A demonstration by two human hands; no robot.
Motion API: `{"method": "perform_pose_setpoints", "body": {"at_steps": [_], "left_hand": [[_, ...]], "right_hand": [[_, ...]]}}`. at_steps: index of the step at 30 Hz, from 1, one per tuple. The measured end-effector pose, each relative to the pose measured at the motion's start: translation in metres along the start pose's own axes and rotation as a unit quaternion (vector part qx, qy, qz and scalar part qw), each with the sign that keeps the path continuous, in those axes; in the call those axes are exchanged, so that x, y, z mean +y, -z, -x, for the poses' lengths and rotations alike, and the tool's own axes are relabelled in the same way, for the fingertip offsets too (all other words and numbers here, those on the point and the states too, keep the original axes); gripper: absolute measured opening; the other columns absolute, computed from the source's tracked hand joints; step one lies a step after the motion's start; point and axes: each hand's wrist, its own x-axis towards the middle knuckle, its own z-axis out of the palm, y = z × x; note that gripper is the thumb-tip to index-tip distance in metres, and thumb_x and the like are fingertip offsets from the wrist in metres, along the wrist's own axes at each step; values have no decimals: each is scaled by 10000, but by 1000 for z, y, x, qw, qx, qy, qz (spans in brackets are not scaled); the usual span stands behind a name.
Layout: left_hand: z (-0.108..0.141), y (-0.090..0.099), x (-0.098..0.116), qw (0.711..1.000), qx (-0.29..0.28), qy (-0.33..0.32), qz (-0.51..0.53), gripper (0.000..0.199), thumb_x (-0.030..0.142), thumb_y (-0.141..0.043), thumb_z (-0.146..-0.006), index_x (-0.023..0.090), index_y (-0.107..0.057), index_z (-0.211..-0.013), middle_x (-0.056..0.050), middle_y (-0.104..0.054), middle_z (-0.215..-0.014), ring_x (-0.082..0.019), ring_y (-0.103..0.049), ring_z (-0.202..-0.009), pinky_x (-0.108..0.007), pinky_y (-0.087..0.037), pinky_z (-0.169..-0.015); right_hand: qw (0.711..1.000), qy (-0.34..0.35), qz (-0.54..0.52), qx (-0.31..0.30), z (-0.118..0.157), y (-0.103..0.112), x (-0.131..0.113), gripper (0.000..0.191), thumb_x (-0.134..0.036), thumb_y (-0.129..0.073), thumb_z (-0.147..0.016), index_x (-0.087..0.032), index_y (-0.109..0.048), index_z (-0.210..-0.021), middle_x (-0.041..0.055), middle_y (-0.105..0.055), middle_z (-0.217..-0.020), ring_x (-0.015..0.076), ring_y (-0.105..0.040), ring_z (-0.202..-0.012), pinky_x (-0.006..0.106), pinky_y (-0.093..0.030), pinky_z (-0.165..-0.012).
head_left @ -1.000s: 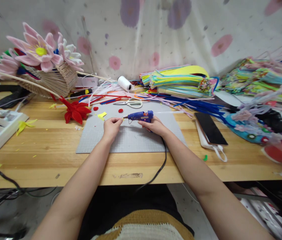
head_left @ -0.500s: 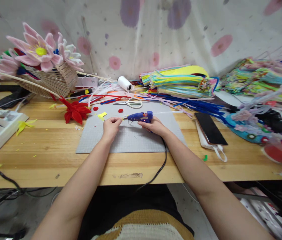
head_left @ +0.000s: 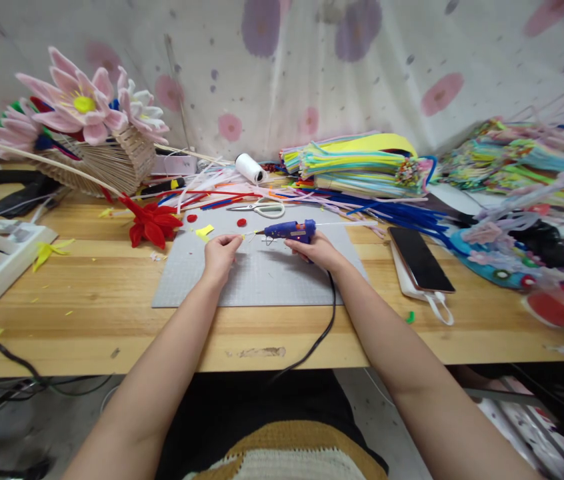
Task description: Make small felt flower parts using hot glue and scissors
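Observation:
A blue glue gun lies in the grip of my right hand, its nozzle pointing left and a clear glue stick out of its back. Just left of the nozzle, my left hand pinches something small and yellowish, too small to make out. Both hands are over a grey cutting mat. Behind them on the mat are scissors, a red piece and a yellow scrap.
A red flower on a stick lies left of the mat. A phone sits at the right. Pipe cleaner bundles and a thread spool are at the back. A black cord crosses the front edge.
My right hand and the glue gun have moved a little to the right, so the nozzle is farther from my left fingers. My left hand has hardly moved.

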Motion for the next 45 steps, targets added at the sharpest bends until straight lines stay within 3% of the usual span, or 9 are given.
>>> {"method": "perform_pose_setpoints", "body": {"at_steps": [12,19,23,30,33,35,38,41,45], "left_hand": [[0,0,1,1000,0,4,15,163,276,-682,-594,134,-622,-647,43,-509,-506,-34,-356,-360,-185,-257,-346],[0,-1,0,1000,16,1,16,150,273,-661,-617,140,-595,-635,44,-502,-510,-35,-355,-344,-197,-261,-356],[1,-1,-1,1000,15,-3,17,167,289,-667,-614,144,-587,-641,49,-483,-496,-37,-356,-355,-196,-262,-368],[1,-1,-2,998,20,-12,64,196,278,-668,-578,165,-510,-602,70,-439,-515,-32,-325,-401,-185,-244,-386],[1,0,0,996,16,-10,84,218,269,-673,-549,167,-480,-559,73,-420,-501,-31,-308,-405,-189,-244,-394],[3,-1,2,995,9,0,97,223,256,-674,-529,167,-469,-527,78,-384,-471,-32,-294,-406,-192,-245,-399],[5,-2,4,994,-6,14,104,193,243,-670,-515,168,-492,-509,82,-347,-438,-36,-279,-405,-197,-239,-401],[6,-3,3,995,-22,12,94,165,239,-666,-519,165,-520,-504,80,-336,-421,-39,-283,-399,-202,-231,-402],[7,-2,3,996,-34,2,80,155,237,-666,-528,162,-532,-502,77,-359,-416,-38,-295,-384,-203,-226,-397]], "right_hand": [[991,-31,34,126,-5,17,9,482,-637,-576,-654,-156,-589,-633,-6,-489,-458,106,-439,-431,257,-357,-476],[943,-76,177,271,-25,37,40,550,-616,-576,-663,-136,-669,-915,149,-677,-866,276,-619,-863,366,-448,-734],[934,-111,209,268,-31,41,42,608,-642,-560,-660,-132,-652,-980,178,-666,-949,302,-610,-921,400,-445,-769],[922,-36,296,246,-11,73,30,473,-611,-670,-567,-199,-613,-793,107,-637,-790,264,-585,-777,360,-421,-643],[929,-73,334,142,1,84,20,401,-573,-709,-537,-211,-543,-574,49,-566,-587,196,-520,-596,320,-357,-546],[954,-65,292,36,5,76,7,383,-554,-681,-585,-200,-538,-553,19,-539,-544,149,-476,-539,292,-323,-522],[988,17,143,-62,2,39,-15,330,-512,-604,-683,-185,-588,-649,4,-567,-609,118,-486,-570,259,-336,-543],[991,80,79,-79,-9,-10,-30,230,-405,-613,-701,-176,-624,-725,6,-608,-692,110,-507,-637,241,-364,-596],[990,90,90,-56,-26,-56,-37,192,-355,-633,-698,-174,-640,-763,12,-642,-762,106,-513,-661,233,-370,-618]]}}
